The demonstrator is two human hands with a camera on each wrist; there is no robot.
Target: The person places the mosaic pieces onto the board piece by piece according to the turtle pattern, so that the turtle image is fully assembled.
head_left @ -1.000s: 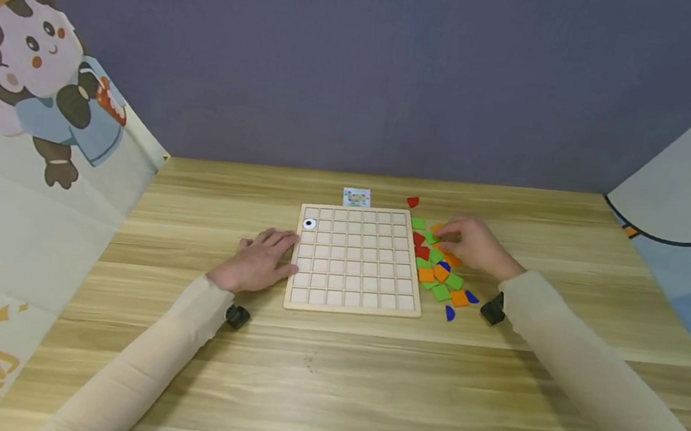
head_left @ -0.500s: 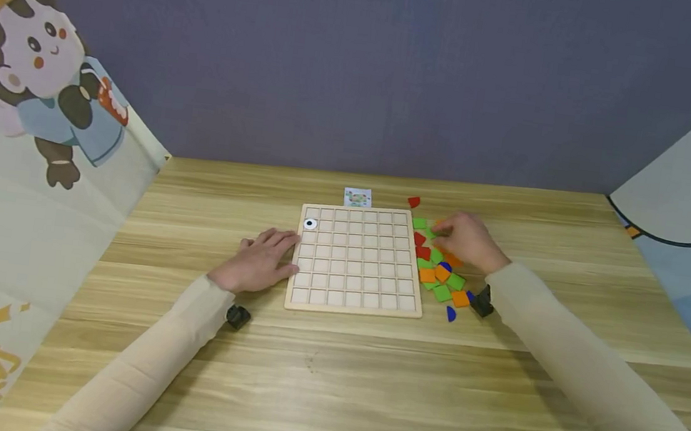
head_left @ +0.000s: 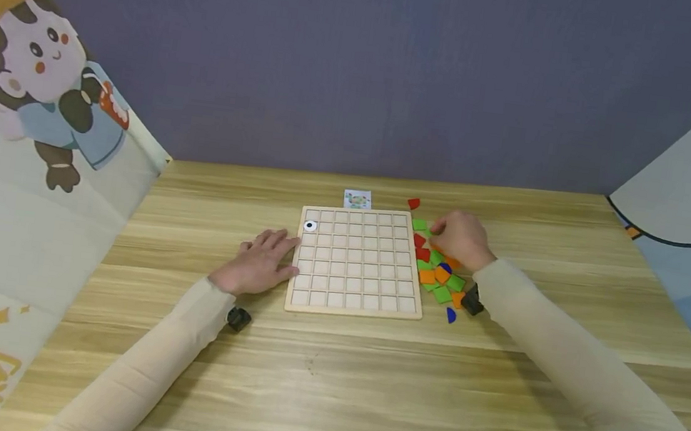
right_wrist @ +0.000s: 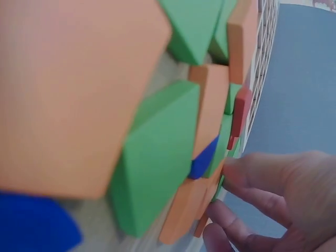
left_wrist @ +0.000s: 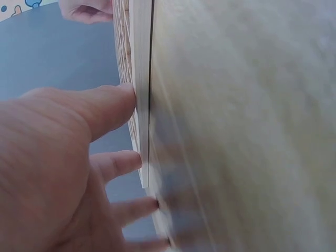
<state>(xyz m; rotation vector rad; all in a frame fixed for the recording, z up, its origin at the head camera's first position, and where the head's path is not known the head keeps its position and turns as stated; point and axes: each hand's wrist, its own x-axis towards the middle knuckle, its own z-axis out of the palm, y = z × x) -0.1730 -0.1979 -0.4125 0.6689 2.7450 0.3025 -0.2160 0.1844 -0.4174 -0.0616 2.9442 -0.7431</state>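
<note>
A square wooden grid board [head_left: 353, 313] lies on the table with a round white piece with a black dot [head_left: 309, 226] at its upper left. My left hand [head_left: 258, 262] rests at the board's left edge, fingers spread; the left wrist view shows the thumb [left_wrist: 113, 107] touching the edge. To the right of the board spreads a pile of flat coloured pieces. My right hand [head_left: 462, 238] is over the pile's far end, fingers curled. In the right wrist view its thumb and index finger pinch a green tile [right_wrist: 218, 190], mostly hidden behind the fingers.
Green tiles [head_left: 442, 295], orange tiles [head_left: 427, 276], red pieces [head_left: 422, 254] and a blue half-round piece [head_left: 451, 315] lie beside the board. A lone red piece [head_left: 414, 203] lies farther back. A small printed card [head_left: 357, 199] touches the board's far edge. A dark wall [head_left: 364, 67] stands behind.
My right hand and forearm have shifted slightly left, and the fingers have closed in over the green tile at the pile's far end. The left hand has stayed at the board's edge.
</note>
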